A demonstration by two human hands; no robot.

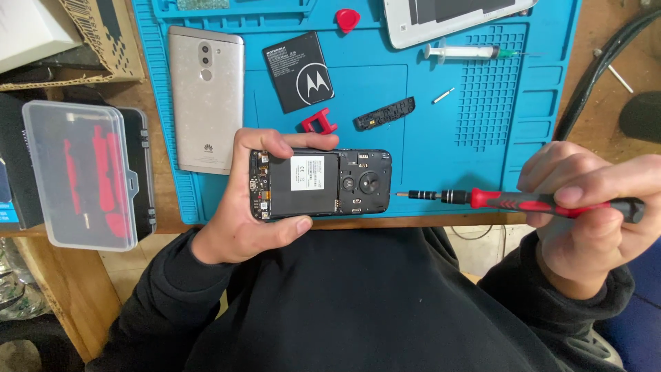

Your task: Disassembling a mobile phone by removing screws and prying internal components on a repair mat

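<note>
My left hand (242,213) grips an opened black phone (321,184) by its left end, back cover off, with a white label and the round camera ring showing. My right hand (592,213) holds a red and black precision screwdriver (513,200) level. Its metal tip points left and sits just off the phone's right edge. Both are over the front edge of a blue work mat (427,117).
On the mat lie a silver phone (206,96) face down, a black battery (298,71), a red clip (319,122), a black plastic strip (385,114), a red pick (348,19), a syringe (461,52) and a white device (447,17). A clear bit case (79,176) sits left; black cables (599,65) lie at right.
</note>
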